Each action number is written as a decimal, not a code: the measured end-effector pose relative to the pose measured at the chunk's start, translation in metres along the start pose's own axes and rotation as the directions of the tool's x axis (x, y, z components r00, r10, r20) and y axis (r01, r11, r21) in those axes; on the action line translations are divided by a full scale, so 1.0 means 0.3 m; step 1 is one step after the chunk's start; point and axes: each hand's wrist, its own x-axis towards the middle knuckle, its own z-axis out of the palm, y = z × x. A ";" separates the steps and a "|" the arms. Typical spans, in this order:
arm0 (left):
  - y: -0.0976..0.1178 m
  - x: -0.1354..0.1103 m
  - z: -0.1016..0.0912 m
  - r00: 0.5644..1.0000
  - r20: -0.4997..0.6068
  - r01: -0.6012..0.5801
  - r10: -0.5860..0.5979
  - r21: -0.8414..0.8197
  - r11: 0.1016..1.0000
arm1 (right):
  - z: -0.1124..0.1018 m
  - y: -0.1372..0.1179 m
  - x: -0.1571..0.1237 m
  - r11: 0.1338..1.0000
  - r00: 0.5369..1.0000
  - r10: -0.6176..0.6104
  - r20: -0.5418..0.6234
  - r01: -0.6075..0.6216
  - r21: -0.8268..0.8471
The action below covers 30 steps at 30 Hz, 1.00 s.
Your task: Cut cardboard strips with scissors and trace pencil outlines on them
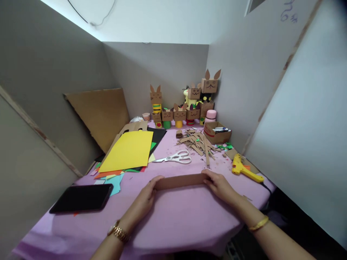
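Observation:
A long brown cardboard strip point(181, 181) spans the gap between my two hands, over the front of the purple-covered table. My left hand point(150, 192) is closed on its left end, and a watch sits on that wrist. The right end is gripped by my right hand point(216, 183), with a bangle on the wrist; its fingers and thumb pinch the cardboard. White-handled scissors point(177, 157) lie just beyond the strip. Farther right, a yellow hot glue gun point(245, 169) rests on its side on a piece of cardboard.
Yellow paper point(127, 150) tops a stack of coloured sheets. A dark tablet point(81, 198) lies front left. Cardboard scraps point(197, 142) are heaped near a pen box point(217, 133). Cardboard animal figures point(179, 115) stand at the back. A large cardboard sheet point(100, 113) leans left.

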 end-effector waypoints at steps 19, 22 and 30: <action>0.025 0.013 0.023 0.998 -0.057 -0.014 0.012 -0.039 0.999 | -0.014 0.028 -0.004 0.999 1.000 -0.017 0.019 0.016 0.044; 0.037 0.023 0.044 0.998 -0.045 -0.042 0.038 -0.079 0.996 | -0.037 0.041 -0.021 1.000 1.000 0.007 0.004 -0.007 0.028; -0.043 -0.016 -0.034 0.997 -0.073 0.020 -0.031 -0.145 0.989 | 0.048 -0.034 0.025 0.994 1.000 -0.006 0.031 0.002 0.111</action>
